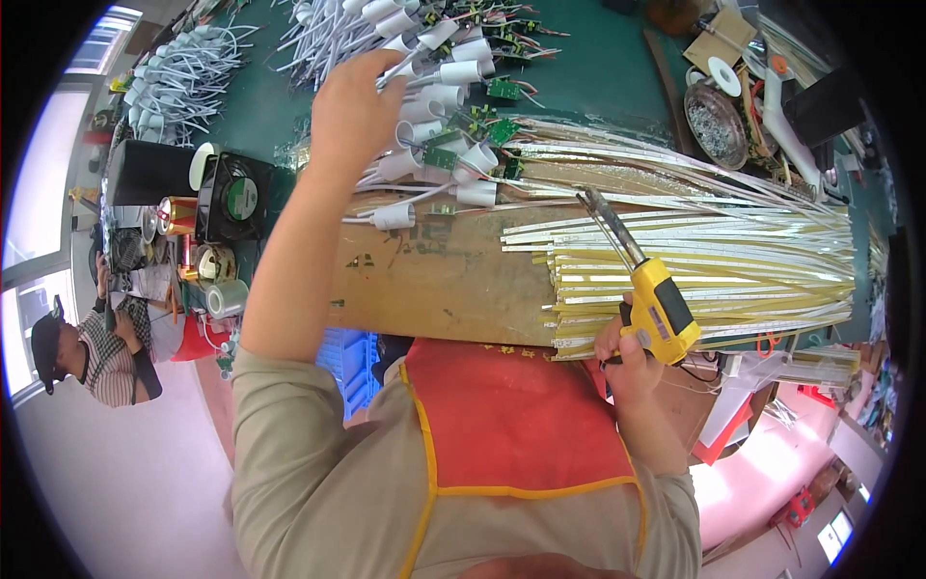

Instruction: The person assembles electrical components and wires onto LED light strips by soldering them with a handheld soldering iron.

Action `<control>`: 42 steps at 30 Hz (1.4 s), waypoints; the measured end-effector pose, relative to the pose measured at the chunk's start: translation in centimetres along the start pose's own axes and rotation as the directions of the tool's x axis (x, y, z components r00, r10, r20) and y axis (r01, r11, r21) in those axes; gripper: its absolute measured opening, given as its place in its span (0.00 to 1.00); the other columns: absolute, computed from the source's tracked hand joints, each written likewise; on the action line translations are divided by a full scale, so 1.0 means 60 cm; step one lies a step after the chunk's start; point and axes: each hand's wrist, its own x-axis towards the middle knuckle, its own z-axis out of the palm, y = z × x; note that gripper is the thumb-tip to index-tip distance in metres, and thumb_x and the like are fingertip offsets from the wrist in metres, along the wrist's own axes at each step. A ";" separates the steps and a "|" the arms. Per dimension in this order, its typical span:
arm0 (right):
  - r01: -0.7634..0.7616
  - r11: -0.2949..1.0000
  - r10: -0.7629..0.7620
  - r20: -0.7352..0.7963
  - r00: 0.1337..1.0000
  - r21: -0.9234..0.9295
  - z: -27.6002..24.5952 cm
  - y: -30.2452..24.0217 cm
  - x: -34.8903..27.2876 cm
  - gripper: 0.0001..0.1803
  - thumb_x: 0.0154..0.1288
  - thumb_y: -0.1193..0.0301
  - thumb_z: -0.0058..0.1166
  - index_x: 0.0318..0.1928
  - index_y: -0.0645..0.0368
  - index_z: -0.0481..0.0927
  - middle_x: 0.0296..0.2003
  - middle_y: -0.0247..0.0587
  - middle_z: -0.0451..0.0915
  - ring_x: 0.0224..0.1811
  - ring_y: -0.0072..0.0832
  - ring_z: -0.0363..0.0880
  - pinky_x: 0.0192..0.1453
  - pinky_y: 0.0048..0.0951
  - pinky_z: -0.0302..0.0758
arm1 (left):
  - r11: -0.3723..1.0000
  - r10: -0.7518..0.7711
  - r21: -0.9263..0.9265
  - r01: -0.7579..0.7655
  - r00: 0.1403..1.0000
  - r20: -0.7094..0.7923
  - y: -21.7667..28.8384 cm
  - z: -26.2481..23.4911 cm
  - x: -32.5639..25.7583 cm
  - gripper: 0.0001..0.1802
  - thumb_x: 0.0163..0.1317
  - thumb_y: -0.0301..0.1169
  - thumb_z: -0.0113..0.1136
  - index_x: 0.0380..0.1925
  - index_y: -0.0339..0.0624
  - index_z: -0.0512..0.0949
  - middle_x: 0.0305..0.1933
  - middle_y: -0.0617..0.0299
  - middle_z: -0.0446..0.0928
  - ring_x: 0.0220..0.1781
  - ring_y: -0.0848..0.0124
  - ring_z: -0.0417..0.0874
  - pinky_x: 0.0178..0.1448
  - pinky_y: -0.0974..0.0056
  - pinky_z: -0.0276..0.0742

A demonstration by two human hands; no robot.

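Observation:
My right hand (632,362) is wrapped around the grip of a yellow and black soldering gun (667,314). Its metal tip points up and left over a fan of long LED strips (694,261), white and yellow. Further off, my left hand (355,108) reaches to a row of white plastic housings (442,95). Its thumb and fingers close on a white housing, which they partly cover. Small green circuit boards (441,157) with thin wires lie beside the row. One white housing (394,216) lies nearest me on the brown board.
A brown work board (434,280) lies on the green table (603,58). White cabled parts (178,82) are heaped at far left, above a black fan (231,198). At far right stands a metal bowl (717,124) of small bits. Another person (92,352) is at the left.

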 end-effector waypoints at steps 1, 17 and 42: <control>0.010 1.000 -0.010 0.005 1.000 -0.001 0.001 0.000 0.001 0.34 0.66 0.62 0.58 0.64 0.68 0.62 0.24 0.35 0.68 0.22 0.24 0.66 0.26 0.26 0.66 | 1.000 0.004 0.001 -0.004 1.000 -0.011 -0.023 0.012 0.015 0.15 0.61 0.34 0.60 0.47 0.42 0.81 0.49 0.53 0.82 0.52 0.53 0.82 0.55 0.56 0.75; -0.014 1.000 0.015 -0.050 0.999 0.025 0.003 0.000 -0.003 0.34 0.66 0.62 0.57 0.65 0.67 0.62 0.24 0.35 0.67 0.22 0.24 0.65 0.26 0.26 0.66 | 0.995 0.009 -0.105 0.000 0.997 0.081 0.028 -0.122 -0.025 0.10 0.61 0.31 0.65 0.38 0.37 0.80 0.33 0.60 0.80 0.35 0.72 0.80 0.45 0.69 0.74; -0.002 1.000 0.002 0.021 1.000 0.018 -0.003 0.002 -0.007 0.33 0.67 0.62 0.55 0.65 0.67 0.61 0.24 0.32 0.65 0.24 0.22 0.63 0.28 0.26 0.66 | 0.947 0.315 -0.237 -0.217 0.774 0.550 0.046 -0.110 -0.238 0.20 0.46 0.31 0.67 0.42 0.46 0.79 0.47 0.57 0.78 0.54 0.55 0.77 0.58 0.54 0.72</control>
